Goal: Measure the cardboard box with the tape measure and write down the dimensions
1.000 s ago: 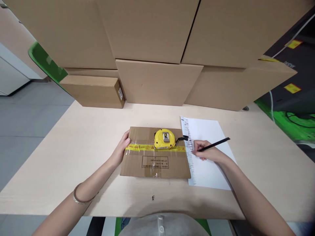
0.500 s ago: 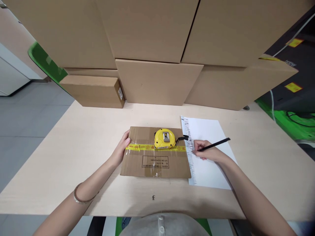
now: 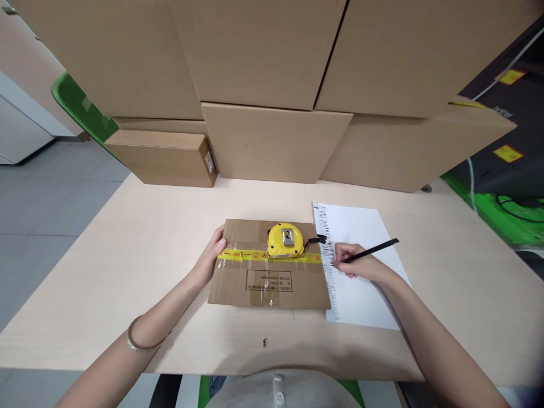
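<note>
My left hand [image 3: 212,254] grips the left side of a flat cardboard box [image 3: 233,283], its thumb near the top edge and its other fingers partly hidden. Yellow printed tape runs across the box. On top lies a yellow tape measure [image 3: 279,240] with a metal clip and a black strap reaching to the right. My right hand [image 3: 357,262] is closed around a black pen [image 3: 378,247], its tip side at the left part of a white paper sheet [image 3: 369,300]. Dark handwriting runs down the sheet's left edge, beside the box.
Large cardboard boxes [image 3: 272,141] stand stacked along the back of the pale table [image 3: 140,255]. A smaller long box [image 3: 165,158] is at the back left. To the right, beyond the table, are a dark box [image 3: 488,164] with yellow labels and some cables.
Almost nothing differs; the whole view has shifted by a few pixels. Both hands keep their places on the box and the pen.
</note>
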Demonstrator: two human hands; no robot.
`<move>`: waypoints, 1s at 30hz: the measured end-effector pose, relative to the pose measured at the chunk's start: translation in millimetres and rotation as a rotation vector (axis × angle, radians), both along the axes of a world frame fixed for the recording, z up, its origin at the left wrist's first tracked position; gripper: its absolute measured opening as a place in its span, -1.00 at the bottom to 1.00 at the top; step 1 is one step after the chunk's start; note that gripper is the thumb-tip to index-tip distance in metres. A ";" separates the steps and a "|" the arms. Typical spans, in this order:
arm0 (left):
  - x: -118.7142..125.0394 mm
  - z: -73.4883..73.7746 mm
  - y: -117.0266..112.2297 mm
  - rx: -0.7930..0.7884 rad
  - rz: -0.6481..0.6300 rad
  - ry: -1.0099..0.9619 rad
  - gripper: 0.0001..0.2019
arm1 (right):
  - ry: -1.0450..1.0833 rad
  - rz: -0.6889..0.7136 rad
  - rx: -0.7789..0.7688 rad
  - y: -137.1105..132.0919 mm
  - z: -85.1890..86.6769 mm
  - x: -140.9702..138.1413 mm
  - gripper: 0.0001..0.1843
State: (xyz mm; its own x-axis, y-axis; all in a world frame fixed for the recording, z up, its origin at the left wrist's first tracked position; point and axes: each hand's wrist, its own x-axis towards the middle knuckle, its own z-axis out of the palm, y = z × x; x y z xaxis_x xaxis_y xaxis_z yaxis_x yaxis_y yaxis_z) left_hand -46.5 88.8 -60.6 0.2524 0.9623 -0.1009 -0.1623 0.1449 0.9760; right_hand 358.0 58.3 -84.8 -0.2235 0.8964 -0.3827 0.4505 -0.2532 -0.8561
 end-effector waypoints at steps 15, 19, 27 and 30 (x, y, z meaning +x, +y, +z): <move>-1.7 -5.6 1.6 0.016 0.017 0.000 -0.40 | -0.012 0.002 -0.004 -0.1 0.0 -0.2 -0.68; -1.3 -4.8 0.9 0.021 0.011 0.012 -0.42 | -0.016 0.004 0.000 -0.4 1.5 -2.0 -0.68; -0.4 -3.8 1.1 0.008 0.014 0.001 -0.44 | -0.056 -0.003 0.022 -0.3 2.7 -3.2 -0.64; -0.6 -3.0 0.5 0.013 0.014 0.023 -0.43 | -0.112 -0.042 0.050 0.2 2.6 -2.4 -0.58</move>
State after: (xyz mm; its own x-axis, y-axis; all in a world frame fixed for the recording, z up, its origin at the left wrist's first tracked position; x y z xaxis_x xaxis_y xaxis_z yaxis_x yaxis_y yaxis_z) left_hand -47.1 89.4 -63.7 0.2370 0.9669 -0.0944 -0.1419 0.1306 0.9812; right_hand 355.6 58.5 -82.2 -0.1438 0.9226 -0.3581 0.5343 -0.2322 -0.8128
